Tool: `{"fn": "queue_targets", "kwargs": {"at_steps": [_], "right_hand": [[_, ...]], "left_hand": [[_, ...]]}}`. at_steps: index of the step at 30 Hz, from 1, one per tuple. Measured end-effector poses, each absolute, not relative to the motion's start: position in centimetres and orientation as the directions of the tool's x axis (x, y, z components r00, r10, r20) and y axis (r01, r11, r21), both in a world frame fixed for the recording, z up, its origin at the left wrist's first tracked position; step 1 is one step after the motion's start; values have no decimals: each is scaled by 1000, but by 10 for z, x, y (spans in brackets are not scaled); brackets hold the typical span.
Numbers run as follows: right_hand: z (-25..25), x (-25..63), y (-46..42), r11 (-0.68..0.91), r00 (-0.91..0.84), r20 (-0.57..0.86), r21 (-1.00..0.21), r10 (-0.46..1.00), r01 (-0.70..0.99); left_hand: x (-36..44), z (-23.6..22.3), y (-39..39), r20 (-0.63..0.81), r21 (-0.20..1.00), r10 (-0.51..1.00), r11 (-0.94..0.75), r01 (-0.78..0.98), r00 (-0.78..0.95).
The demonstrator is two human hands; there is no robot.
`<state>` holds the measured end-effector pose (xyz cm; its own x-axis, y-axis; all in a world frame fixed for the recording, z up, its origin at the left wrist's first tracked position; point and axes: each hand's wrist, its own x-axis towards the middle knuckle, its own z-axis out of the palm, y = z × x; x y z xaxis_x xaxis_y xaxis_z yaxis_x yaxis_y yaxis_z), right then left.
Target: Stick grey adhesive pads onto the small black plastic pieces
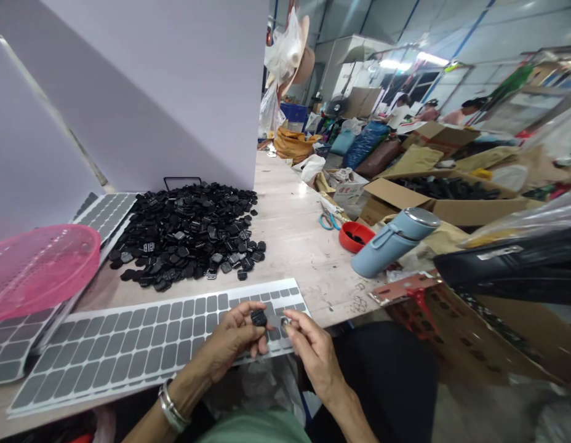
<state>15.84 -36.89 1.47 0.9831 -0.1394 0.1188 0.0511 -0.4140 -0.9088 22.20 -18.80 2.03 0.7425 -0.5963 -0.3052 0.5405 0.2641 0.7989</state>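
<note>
My left hand (234, 338), with a metal bangle on its wrist, pinches a small black plastic piece (258, 317) between thumb and fingers. Just to the right, my right hand (311, 344) has its thumb and forefinger pressed together. Something tiny may be at those fingertips, but I cannot make it out. Both hands are over the right end of a white sheet of grey rounded stickers (142, 344), where some places show bare white backing. Behind the sheet, a large heap of similar black pieces (188, 227) lies on the table.
A pink plastic basket (45, 264) is at the left, over more sticker sheets. On the table's right side are a red dish (352, 237), blue-handled scissors (329, 218) and a blue bottle (394, 241). An open carton (447, 212) stands beyond. People sit far back.
</note>
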Motion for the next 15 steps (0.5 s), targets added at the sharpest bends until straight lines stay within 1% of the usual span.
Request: {"fn": "queue_targets", "kwargs": {"at_steps": [3, 6, 15], "right_hand": [[18, 159, -364, -508, 967, 237, -846, -89, 161], [21, 160, -361, -525, 950, 312, -813, -26, 253], [23, 160, -358, -583, 934, 349, -745, 76, 326]], "left_hand": [[221, 22, -186, -317, 796, -620, 237, 557, 718], [220, 27, -183, -326, 790, -653, 210, 577, 684], [219, 23, -184, -290, 772, -716, 217, 597, 635]]}}
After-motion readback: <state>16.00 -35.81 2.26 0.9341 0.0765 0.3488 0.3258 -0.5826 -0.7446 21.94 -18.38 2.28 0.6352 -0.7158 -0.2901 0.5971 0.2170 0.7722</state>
